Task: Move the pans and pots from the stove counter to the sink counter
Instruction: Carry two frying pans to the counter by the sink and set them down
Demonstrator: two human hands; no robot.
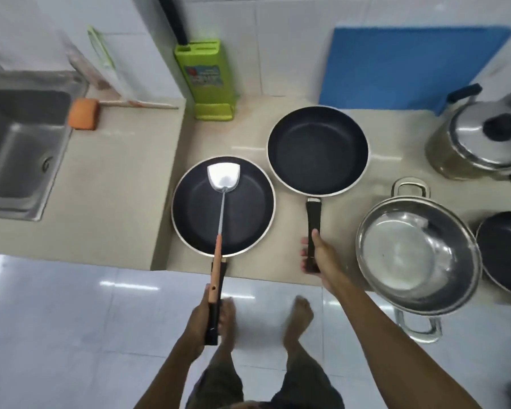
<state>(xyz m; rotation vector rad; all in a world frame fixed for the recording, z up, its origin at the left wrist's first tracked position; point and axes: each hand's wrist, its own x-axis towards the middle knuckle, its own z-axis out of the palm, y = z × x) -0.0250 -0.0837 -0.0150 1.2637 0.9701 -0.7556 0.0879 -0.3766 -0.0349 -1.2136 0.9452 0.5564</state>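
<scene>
My left hand (199, 326) grips the black handle of a dark frying pan (248, 214) at the lower counter's front edge. A metal spatula (222, 184) with a wooden grip lies in that pan. My right hand (317, 252) holds the black handle of a second dark frying pan (317, 150), which is farther back. To the right stands an empty steel pot (416, 255) with loop handles. A lidded steel pot (478, 140) is at the back right. Another dark pan (505, 249) is cut off by the right edge.
The raised sink counter (109, 187) lies left, with a steel sink (21, 149) and an orange sponge (83, 113). A green knife block (205, 78) and a blue board (407, 66) lean at the tiled wall. My bare feet stand on the white floor.
</scene>
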